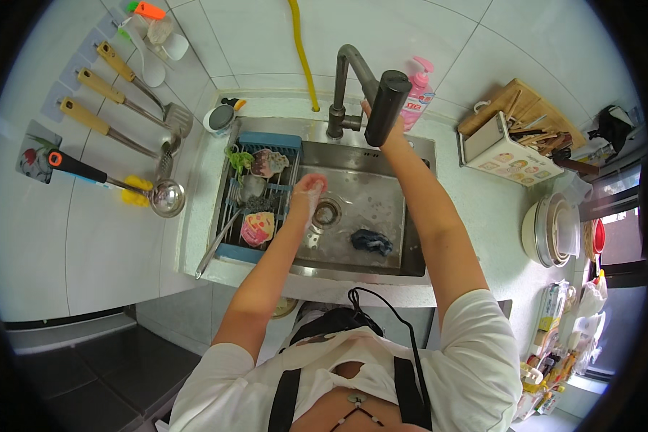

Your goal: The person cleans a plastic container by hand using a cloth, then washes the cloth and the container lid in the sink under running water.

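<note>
My left hand [310, 189] hangs over the left part of the metal sink [360, 266], near the drain [327, 213]. Its fingers are curled together, and whitish wet streaks run over hand and wrist. What they hold, if anything, is hidden. At the back of the sink, my right hand [390, 135] is closed around the dark grey faucet [389, 101], whose thick head covers most of the fingers. A crumpled dark blue cloth [371, 242] lies on the wet sink floor, apart from both hands.
A blue drying rack [239, 252] along the sink's left side bears green leaves, a pink-yellow item and scrubbers. Behind the faucet stands a pink pump bottle [417, 97]. Utensils, including a ladle [167, 198], hang at left. A utensil holder [507, 155] and stacked bowls [543, 230] stand at right.
</note>
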Demonstrator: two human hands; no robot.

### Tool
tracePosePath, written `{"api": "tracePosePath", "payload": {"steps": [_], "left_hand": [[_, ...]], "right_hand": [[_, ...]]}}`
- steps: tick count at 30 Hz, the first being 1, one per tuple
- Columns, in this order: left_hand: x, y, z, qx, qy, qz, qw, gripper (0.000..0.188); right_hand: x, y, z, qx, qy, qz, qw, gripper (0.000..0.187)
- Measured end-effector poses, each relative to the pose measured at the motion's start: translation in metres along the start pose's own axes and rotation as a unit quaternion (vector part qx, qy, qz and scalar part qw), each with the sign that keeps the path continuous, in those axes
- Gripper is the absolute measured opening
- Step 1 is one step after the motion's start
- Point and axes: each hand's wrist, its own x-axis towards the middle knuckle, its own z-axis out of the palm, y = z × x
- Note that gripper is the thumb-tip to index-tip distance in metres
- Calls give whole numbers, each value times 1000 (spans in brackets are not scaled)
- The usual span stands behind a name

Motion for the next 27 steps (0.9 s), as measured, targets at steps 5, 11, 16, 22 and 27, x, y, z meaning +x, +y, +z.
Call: {"api": "tracePosePath", "payload": {"steps": [5, 11, 16, 22, 27], "left_hand": [[12, -11, -2, -25, -28, 19, 999, 11], [16, 4, 25, 25, -73, 5, 997, 10], [41, 8, 34, 163, -86, -20, 983, 10], [86, 10, 77, 569, -141, 149, 796, 30], [83, 27, 112, 747, -201, 164, 611, 22]], "right_hand": [[1, -40, -59, 189, -24, 57, 980, 49], [-12, 17, -6, -60, -77, -16, 995, 31], [-54, 15, -33, 0, -83, 22, 996, 31], [-156, 26, -63, 89, -210, 194, 954, 22], [-235, 26, -71, 111, -276, 217, 930, 20]]}}
